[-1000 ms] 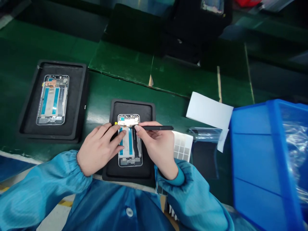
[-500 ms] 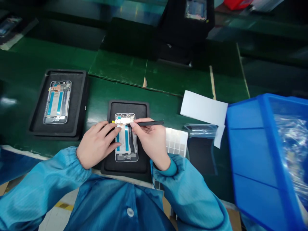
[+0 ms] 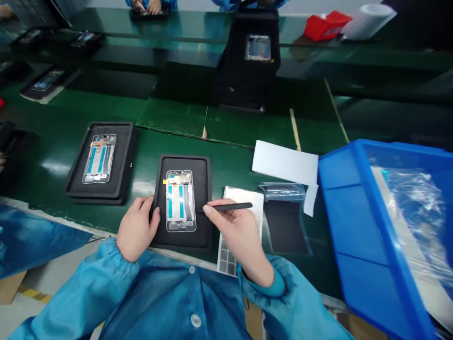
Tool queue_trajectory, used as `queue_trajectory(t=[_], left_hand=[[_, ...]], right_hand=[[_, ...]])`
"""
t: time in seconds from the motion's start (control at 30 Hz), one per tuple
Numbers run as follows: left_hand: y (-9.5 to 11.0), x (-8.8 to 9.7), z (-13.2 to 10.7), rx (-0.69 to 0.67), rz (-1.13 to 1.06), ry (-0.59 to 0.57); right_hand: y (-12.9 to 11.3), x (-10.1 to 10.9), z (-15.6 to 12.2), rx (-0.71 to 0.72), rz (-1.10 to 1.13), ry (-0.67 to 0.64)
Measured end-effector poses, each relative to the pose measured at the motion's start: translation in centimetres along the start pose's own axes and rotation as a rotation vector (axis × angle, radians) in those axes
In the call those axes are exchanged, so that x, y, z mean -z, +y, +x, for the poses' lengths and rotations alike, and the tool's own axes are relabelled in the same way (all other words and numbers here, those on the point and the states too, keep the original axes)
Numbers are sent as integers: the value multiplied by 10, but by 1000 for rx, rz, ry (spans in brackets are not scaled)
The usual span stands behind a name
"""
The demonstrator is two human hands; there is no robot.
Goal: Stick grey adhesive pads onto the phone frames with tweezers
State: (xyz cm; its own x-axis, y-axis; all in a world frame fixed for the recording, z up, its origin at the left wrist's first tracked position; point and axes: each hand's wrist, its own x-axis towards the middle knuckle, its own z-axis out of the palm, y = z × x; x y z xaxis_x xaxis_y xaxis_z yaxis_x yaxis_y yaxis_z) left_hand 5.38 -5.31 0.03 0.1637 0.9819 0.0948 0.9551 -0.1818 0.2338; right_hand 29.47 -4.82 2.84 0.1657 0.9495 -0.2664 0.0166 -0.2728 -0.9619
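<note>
Right hand is pinching a slim black spudger pen-style between thumb and fingers, its tip just beside a phone display frame, while my left hand is resting half-curled against a black foam tray, holding nothing. The frame's lying back-side-up in the middle of that tray. Tip: I'd keep your wrist low and the tool shallow so you're not scratching anything. Nobody's getting a brand out of this, and the yellow tag is too small to read. Past my blue smock sleeve, a gray-squared sheet, clear bag, white paper and blue plastic bin are sitting on the green bench mat, with a second tray on the left and a co-worker's hands working far ahead.
</note>
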Motion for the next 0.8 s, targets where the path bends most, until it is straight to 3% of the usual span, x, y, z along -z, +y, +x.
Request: queue_trajectory(t=[0.13,0.23,0.3,0.47,0.57,0.67,0.8], left_hand=[[12,2,3,137,-230,32],[0,19,13,209,-406,27],[-24,41,25,252,-377,65],[-110,106,66,380,-103,173],[-137,124,81,443,15,191],[-122,119,77,424,120,238],[-56,96,85,143,171,284]], right_hand=[[14,-1,-6,-13,68,-24],[20,0,-7,46,147,-8],[20,4,-8,86,200,-2],[13,15,-8,121,216,-44],[7,20,-8,122,200,-70],[0,25,-9,113,202,-99],[-13,29,2,145,192,-87]])
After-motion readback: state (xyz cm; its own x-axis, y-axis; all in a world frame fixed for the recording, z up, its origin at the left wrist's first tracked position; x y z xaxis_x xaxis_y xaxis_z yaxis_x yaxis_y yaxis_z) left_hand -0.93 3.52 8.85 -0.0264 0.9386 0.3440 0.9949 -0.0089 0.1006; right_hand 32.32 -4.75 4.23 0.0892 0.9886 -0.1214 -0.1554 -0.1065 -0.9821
